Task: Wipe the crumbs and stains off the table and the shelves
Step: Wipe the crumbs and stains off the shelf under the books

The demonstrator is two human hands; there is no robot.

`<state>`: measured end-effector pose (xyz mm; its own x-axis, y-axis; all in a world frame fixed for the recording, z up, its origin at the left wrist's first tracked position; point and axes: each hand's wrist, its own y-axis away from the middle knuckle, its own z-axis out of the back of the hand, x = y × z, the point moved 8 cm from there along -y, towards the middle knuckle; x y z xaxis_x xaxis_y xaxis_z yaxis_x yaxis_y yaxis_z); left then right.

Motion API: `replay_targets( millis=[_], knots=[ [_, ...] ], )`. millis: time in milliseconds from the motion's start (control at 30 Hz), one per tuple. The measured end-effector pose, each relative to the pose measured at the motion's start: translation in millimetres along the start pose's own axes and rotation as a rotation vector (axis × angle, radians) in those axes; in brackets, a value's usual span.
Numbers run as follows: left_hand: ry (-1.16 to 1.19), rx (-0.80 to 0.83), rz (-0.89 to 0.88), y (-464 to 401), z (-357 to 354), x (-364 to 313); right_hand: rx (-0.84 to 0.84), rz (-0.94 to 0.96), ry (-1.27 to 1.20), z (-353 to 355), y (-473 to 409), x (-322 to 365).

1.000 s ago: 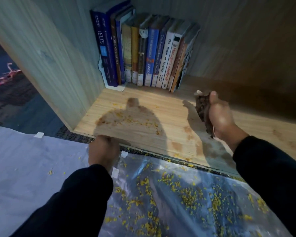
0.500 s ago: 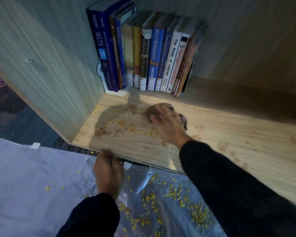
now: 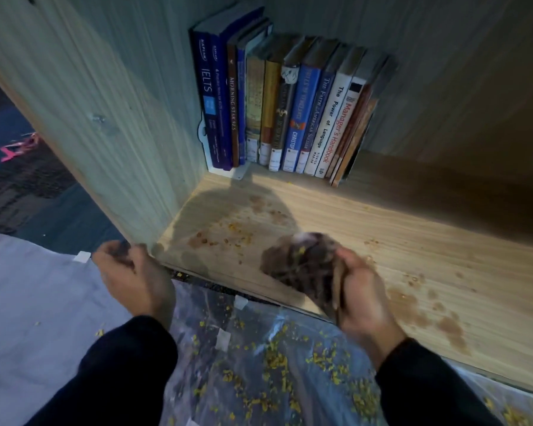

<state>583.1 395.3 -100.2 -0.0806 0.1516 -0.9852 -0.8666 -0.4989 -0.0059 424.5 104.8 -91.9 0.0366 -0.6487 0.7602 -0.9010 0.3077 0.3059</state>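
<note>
While crumbs and brown stains remain on the shelf board [image 3: 382, 229], sweep judged mid-course. Right hand [image 3: 362, 290] at front edge of board, fingers curled round a wadded brown cloth [image 3: 302, 265], yellow bits stuck to it; motion blur, exact finger lay hard to read. Left hand [image 3: 136, 272] at front left corner of shelf, fingers loosely curled, possibly hooked on the edge; whether anything held, cannot tell. Crumbs [image 3: 237, 232] scattered near left side panel, brown stains [image 3: 413, 305] smeared just right of cloth, fainter marks deeper in toward the books [image 3: 290, 118], which stand upright at back left. Clear plastic sheet [image 3: 259, 379] below edge, already littered with yellow crumbs; grey sheet [image 3: 28, 302] to its left. Risks, as judged: dirty loaded cloth likely to re-smear stains rather than lift them; fast strokes could fling crumbs past plastic onto grey sheet or dark floor [image 3: 28, 195]; crumbs pushed left could lodge in the corner against the panel; sweep reaching back might nudge the leaning outer books. Shadow over left patch may hide leftover specks.
</note>
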Motion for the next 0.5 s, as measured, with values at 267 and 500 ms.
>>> replay_targets(
  millis=[267, 500],
  knots=[
    [-0.077, 0.013, -0.19, -7.8, -23.1, -46.0, -0.583, 0.322, 0.62, 13.4, -57.2, 85.5],
    [-0.233, -0.014, -0.26, -18.3, -14.3, -35.7, -0.394, 0.304, 1.526, -12.0, -138.4, 23.1]
  ],
)
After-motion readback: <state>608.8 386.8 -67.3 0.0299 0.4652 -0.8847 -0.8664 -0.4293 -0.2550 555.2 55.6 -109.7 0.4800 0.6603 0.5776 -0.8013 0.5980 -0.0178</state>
